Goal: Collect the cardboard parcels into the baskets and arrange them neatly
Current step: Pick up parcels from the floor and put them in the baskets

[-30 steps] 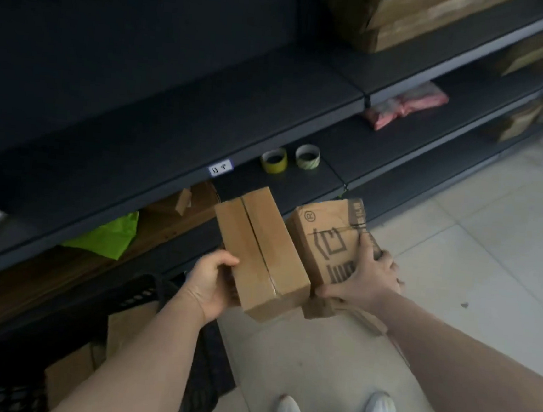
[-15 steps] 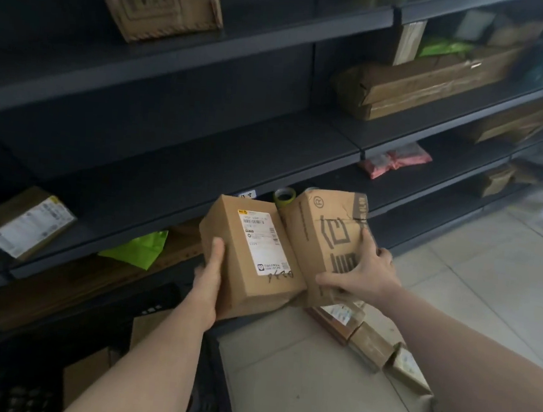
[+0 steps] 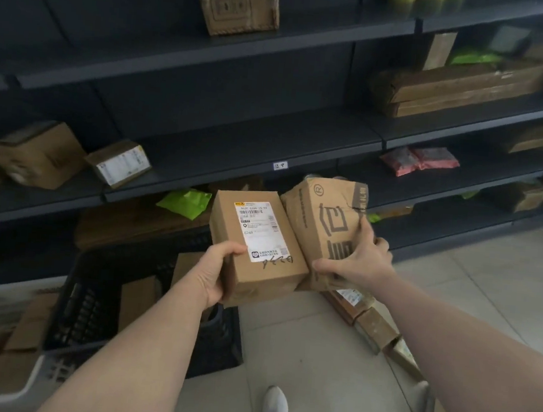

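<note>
Two parcels touch before dark shelves (image 3: 235, 150): left hand (image 3: 217, 270) grip clamped on labelled parcel (image 3: 257, 240), right hand (image 3: 357, 262) grip clamped on printed parcel (image 3: 321, 216). Black basket (image 3: 68, 303) lower left; small boxes (image 3: 374, 330) on floor.

matt brown cardboard on the labelled parcel (image 3: 267, 271), smooth and flat-faced, with a white paper sticker (image 3: 256, 229) of faint sheen. same matt cardboard on the creased parcel (image 3: 320, 230), but rumpled and dented, printed in dark ink. dark grey painted metal for the shelving (image 3: 236, 147), matt and smooth. black moulded plastic, perforated, in the black basket (image 3: 92, 292); pale plastic lattice in the pale basket (image 3: 35, 379). crinkled, glossy bright-green plastic film on the green bag (image 3: 185, 200). wrinkled pink plastic wrap on the pink pouches (image 3: 422, 160). pale glazed floor tiles (image 3: 332, 359), smooth with a soft shine.
</note>
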The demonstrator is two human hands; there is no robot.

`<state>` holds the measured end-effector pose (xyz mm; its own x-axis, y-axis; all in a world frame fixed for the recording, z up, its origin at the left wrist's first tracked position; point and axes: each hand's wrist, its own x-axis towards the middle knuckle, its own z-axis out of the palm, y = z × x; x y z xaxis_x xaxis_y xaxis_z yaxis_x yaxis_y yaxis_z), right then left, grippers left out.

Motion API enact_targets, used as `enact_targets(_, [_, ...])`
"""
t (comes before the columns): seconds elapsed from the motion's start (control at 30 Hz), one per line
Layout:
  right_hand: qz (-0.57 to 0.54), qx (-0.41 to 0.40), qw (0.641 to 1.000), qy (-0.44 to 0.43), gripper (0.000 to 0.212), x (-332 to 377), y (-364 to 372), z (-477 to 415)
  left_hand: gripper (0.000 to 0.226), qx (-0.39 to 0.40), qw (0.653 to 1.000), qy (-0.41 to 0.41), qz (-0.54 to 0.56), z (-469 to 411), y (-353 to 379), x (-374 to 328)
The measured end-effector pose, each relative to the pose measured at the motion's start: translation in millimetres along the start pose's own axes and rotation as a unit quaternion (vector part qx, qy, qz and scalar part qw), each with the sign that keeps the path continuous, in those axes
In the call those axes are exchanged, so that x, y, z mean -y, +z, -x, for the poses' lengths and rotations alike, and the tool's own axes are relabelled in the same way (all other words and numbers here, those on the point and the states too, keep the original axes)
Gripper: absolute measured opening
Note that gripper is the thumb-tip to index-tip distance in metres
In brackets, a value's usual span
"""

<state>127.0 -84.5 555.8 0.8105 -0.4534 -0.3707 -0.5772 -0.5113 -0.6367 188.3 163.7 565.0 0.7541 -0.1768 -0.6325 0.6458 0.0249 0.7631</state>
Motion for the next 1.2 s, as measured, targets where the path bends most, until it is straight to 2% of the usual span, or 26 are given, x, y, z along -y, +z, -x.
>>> enact_targets(0.13, [0.061, 0.029, 0.998, -0.019, 0.15, 20, 26, 33, 0.033, -0.065, 0.998, 0.001, 0.017, 38, -31, 13])
enact_targets(0.17, [0.075, 0.034, 0.996, -0.025, 0.149, 27, 34, 40, 0.044, -0.083, 0.996, 0.004, 0.023, 45, -42, 12])
enact_targets(0.23, [0.101, 0.038, 0.993, -0.04, 0.149, 43, 51, 52, 0.081, -0.119, 0.992, 0.003, 0.032, 55, -67, 12])
enact_targets(0.3, [0.121, 0.044, 0.99, -0.054, 0.15, 61, 69, 64, 0.096, -0.165, 0.986, 0.002, 0.033, 65, -97, 12])
enact_targets(0.6, [0.175, 0.118, 0.969, -0.129, 0.151, 167, 201, 124, 0.094, -0.287, 0.951, -0.054, 0.097, 121, -272, 41])
enact_targets(0.7, [0.201, 0.127, 0.96, -0.145, 0.153, 210, 266, 154, 0.086, -0.352, 0.925, -0.058, 0.128, 145, -348, 50])
enact_targets(0.87, [0.229, 0.146, 0.949, -0.162, 0.151, 274, 357, 196, 0.078, -0.442, 0.885, -0.022, 0.147, 171, -471, 52])
enact_targets(1.03, [0.257, 0.139, 0.944, -0.155, 0.153, 307, 410, 205, 0.103, -0.489, 0.859, -0.036, 0.148, 172, -553, 56])
enact_targets(1.2, [0.24, 0.169, 0.944, -0.152, 0.155, 333, 441, 188, 0.063, -0.45, 0.878, -0.045, 0.157, 150, -578, 48])
